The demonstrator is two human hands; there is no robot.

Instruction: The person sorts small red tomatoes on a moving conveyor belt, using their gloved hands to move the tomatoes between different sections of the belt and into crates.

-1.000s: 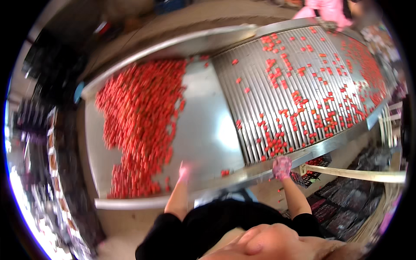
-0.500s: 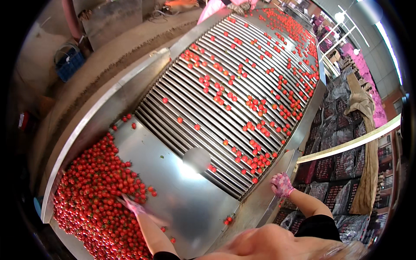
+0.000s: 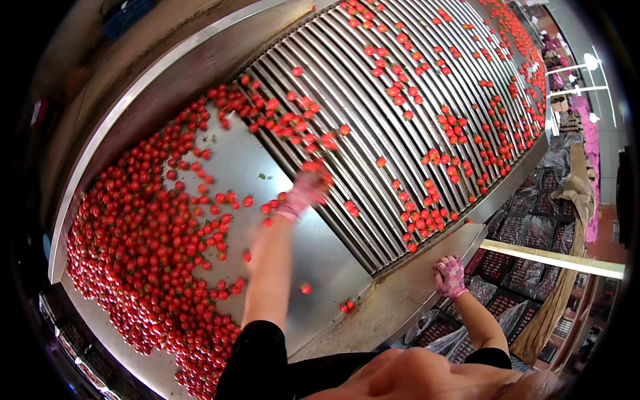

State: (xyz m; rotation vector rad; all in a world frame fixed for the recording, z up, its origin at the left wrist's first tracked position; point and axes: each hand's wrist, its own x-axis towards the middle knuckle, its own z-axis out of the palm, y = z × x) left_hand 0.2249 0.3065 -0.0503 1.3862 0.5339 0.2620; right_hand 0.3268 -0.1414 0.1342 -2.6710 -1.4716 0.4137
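A large heap of red cherry tomatoes (image 3: 147, 233) lies on the left of a smooth metal tray (image 3: 333, 247). My left hand (image 3: 307, 190), in a pink glove, is at the border between the tray and the metal rollers (image 3: 373, 120). Tomatoes are against and just ahead of its fingers, which motion has smeared. Others lie loose around that hand, some on the tray and some on the rollers. On the right, my right hand (image 3: 451, 276), in a pink patterned glove, is curled on the metal side rim (image 3: 460, 243).
A raised metal wall (image 3: 127, 127) bounds the tray on the left. Many tomatoes sit on the rollers toward the far right. Beyond the right rim are dark crates (image 3: 520, 247) under clear plastic, a brown cloth (image 3: 557, 300) and a pale bar (image 3: 553, 259).
My left hand has swung from the heap up and right to the rollers. Tomatoes have spread over the tray and onto the near rollers. My right hand stays at the rim; the view has shifted.
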